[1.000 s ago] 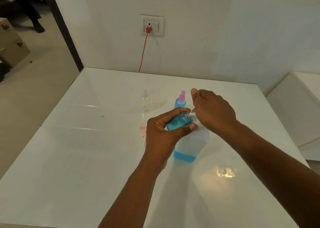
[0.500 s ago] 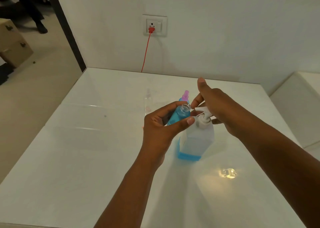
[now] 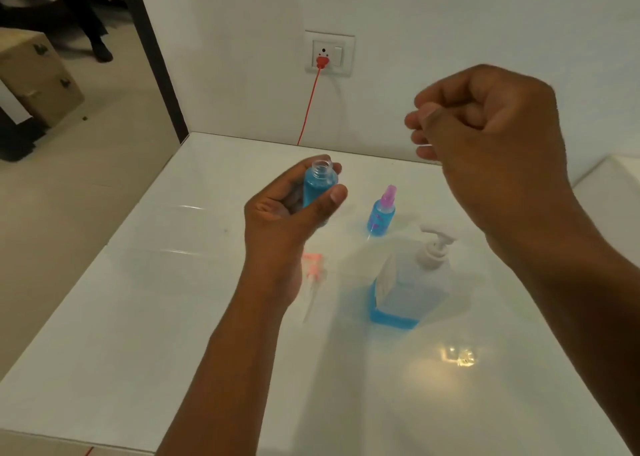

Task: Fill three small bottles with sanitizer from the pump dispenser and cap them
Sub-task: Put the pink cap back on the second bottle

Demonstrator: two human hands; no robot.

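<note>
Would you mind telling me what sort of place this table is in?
Probably a plain indoor room, perhaps an office or workroom: a glossy white table against a white wall, a wall socket with a red cord plugged in, and cardboard boxes on the floor.

White table [image 3: 173, 317]; wall socket [image 3: 329, 53] with red cord [image 3: 308, 109]; cardboard box [image 3: 34, 74].

The one camera sits on my head, looking forward and down across the white table [image 3: 145, 351] toward the wall socket [image 3: 329, 53], close enough that my left hand [image 3: 284, 213] and right hand [image 3: 495, 137] fill the middle.
</note>
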